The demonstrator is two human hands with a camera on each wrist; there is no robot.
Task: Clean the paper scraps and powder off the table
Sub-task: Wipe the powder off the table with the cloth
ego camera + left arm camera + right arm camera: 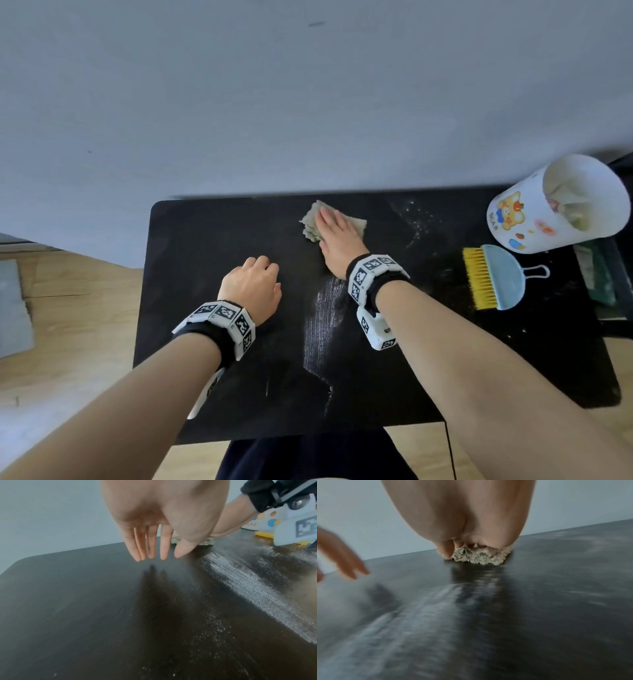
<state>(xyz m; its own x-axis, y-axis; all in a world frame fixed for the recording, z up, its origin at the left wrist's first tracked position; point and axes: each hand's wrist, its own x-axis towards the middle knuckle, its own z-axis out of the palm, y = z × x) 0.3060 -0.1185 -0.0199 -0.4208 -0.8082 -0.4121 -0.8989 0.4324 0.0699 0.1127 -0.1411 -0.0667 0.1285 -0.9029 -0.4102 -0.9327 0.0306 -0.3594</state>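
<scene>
A black table [205, 240] carries a white powder smear [322, 325] near its middle and scattered powder [416, 222] toward the far right. My right hand [337, 233] lies flat with straight fingers on a grey-green cloth [310, 226] near the far edge, pressing it onto the table. In the right wrist view the cloth [481, 557] bunches under the palm [462, 520]. My left hand [255, 281] hovers just above the table left of the smear, holding nothing. Its fingers [150, 550] hang straight down. The powder smear [248, 588] runs to its right.
A yellow-bristled brush in a light blue dustpan [493, 277] lies at the right of the table. A white bin with a bear print [555, 205] stands behind it at the far right corner. A grey wall rises behind the table, with wooden floor on the left.
</scene>
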